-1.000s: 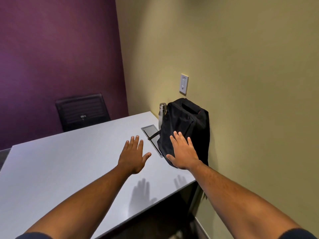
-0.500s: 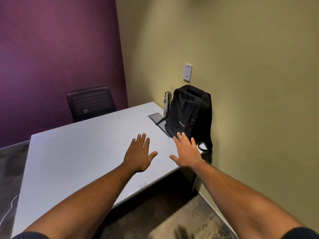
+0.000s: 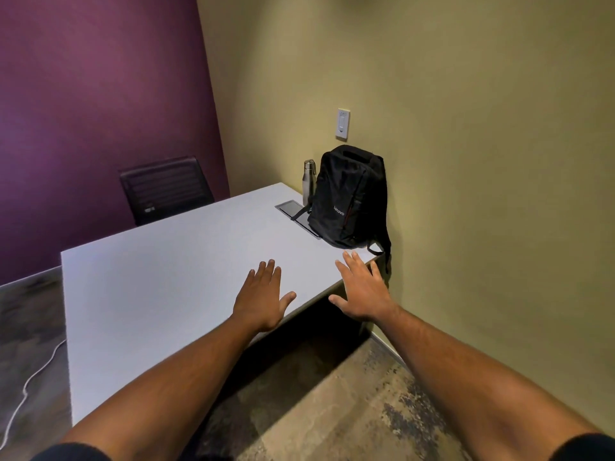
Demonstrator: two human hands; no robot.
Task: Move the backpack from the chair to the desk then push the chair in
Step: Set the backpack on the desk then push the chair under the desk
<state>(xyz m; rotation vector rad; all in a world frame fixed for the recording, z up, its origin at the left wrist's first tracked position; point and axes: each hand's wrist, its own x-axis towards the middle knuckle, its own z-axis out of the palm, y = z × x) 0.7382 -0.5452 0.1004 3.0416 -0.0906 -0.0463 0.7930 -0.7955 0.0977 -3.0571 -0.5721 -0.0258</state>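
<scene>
A black backpack [image 3: 349, 197] stands upright on the far right corner of the white desk [image 3: 159, 277], leaning against the olive wall. My left hand [image 3: 263, 294] hovers flat over the desk's near edge, fingers spread, holding nothing. My right hand [image 3: 362, 287] is stretched out open over the desk's right corner, a short way in front of the backpack and apart from it. A black chair [image 3: 164, 189] stands behind the desk's far side, against the purple wall. No chair shows on my side of the desk.
A steel bottle [image 3: 307, 181] stands beside the backpack's left side. A grey cable hatch [image 3: 289, 207] is set into the desk by the backpack. A white wall switch [image 3: 342, 124] sits above the backpack. A white cable [image 3: 30, 384] lies on the patterned carpet at left.
My right hand has come off the backpack and both hands have drawn back to the desk's near edge. The view has pulled away, so the floor in front of the desk shows.
</scene>
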